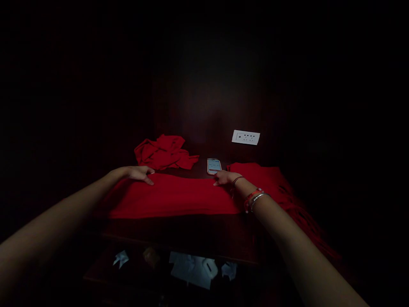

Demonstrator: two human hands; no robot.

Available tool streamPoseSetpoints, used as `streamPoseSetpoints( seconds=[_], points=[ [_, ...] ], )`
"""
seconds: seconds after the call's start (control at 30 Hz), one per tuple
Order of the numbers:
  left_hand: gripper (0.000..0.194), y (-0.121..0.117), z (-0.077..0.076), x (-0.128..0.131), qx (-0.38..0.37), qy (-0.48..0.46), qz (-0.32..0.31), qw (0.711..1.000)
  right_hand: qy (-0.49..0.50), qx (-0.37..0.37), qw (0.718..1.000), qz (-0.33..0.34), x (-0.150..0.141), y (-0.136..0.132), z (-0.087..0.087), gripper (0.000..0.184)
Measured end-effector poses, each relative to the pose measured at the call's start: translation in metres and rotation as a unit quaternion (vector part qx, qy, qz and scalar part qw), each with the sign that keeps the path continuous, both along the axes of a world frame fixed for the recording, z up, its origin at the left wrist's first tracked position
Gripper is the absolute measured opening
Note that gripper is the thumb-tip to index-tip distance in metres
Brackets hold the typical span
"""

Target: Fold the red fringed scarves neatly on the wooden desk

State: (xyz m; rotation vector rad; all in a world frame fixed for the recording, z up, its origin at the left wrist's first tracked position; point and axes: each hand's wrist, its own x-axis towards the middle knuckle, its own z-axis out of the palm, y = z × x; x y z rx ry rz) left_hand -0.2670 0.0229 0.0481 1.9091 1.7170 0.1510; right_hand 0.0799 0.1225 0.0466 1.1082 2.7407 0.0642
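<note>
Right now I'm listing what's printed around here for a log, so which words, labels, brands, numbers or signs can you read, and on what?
Nothing can be read for certain.
Phone screen: faint marks, too small to read.
White wall socket: openings, no legible lettering.
Pale item with a dark mark, lower down: too dim to read.
Flat red cloth: no lettering visible.

the person's slim forearms are bare. on the right wrist, closest to the right hand (226, 177), sits a thin dark band (235, 180); farther up come a red bracelet (249, 198) with small pale bits at its edges and, just beside it, a shiny silver-coloured bangle (257, 196).
</note>
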Motion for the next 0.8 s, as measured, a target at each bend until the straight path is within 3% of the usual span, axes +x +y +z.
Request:
streamPoseSetpoints(
  seconds=[0.17, 0.33, 0.43, 0.53, 0.67, 0.73, 0.8],
  points=[
    [0.045, -0.007, 0.004, 0.003, -0.046, -0.034, 0.028, 0.998, 0.003, -0.056, 0.998, -0.005, 0.005, 0.003, 0.003, 0.042],
    [0.049, -0.008, 0.01, 0.009, -0.014, -0.007, 0.076, 0.997, 0.148, -0.178, 0.973, -0.007, 0.04, -0.013, 0.037, 0.04],
    [0.05, 0.005, 0.009, 0.019, 0.025, -0.044, 0.039, 0.998, 0.243, -0.209, 0.947, -0.005, 0.069, -0.029, 0.063, 0.04],
    [0.053, 0.027, 0.0, 0.037, 0.102, -0.039, -0.024, 0.994, 0.301, -0.203, 0.931, -0.033, 0.099, -0.036, 0.074, 0.039],
    [0.054, 0.046, -0.024, 0.059, 0.203, 0.084, -0.035, 0.975, 0.273, -0.099, 0.951, -0.109, 0.134, -0.027, 0.053, 0.036],
    [0.054, 0.044, -0.035, 0.057, 0.231, 0.156, 0.018, 0.96, 0.211, -0.037, 0.969, -0.123, 0.145, -0.021, 0.035, 0.032],
    [0.055, 0.035, -0.04, 0.043, 0.237, 0.182, 0.117, 0.947, 0.152, 0.032, 0.98, -0.123, 0.149, -0.018, 0.02, 0.029]
  ],
)
